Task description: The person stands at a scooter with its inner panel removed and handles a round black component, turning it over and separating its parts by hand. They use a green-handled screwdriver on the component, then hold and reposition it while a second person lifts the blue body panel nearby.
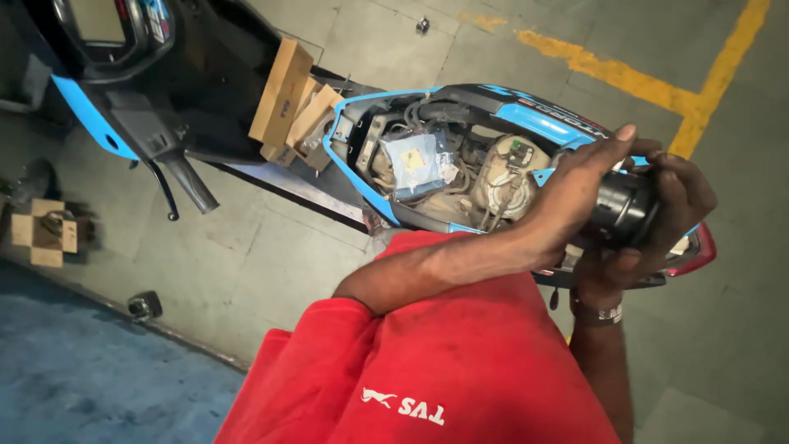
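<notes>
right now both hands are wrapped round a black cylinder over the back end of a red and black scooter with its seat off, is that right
Not quite: the scooter is blue and black, not red and black. The red is the person's shirt. The head view shows the rest holds: the left hand and right hand both hold the black cylinder over the scooter's rear, with the under-seat bay exposed.

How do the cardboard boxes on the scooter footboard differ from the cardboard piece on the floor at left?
The cardboard boxes are closed, long and stacked leaning on the scooter footboard; the cardboard piece lies opened flat on the floor. The boxes sit raised off the ground; the flat piece has a dark object on it. Both are plain brown cardboard.
</notes>
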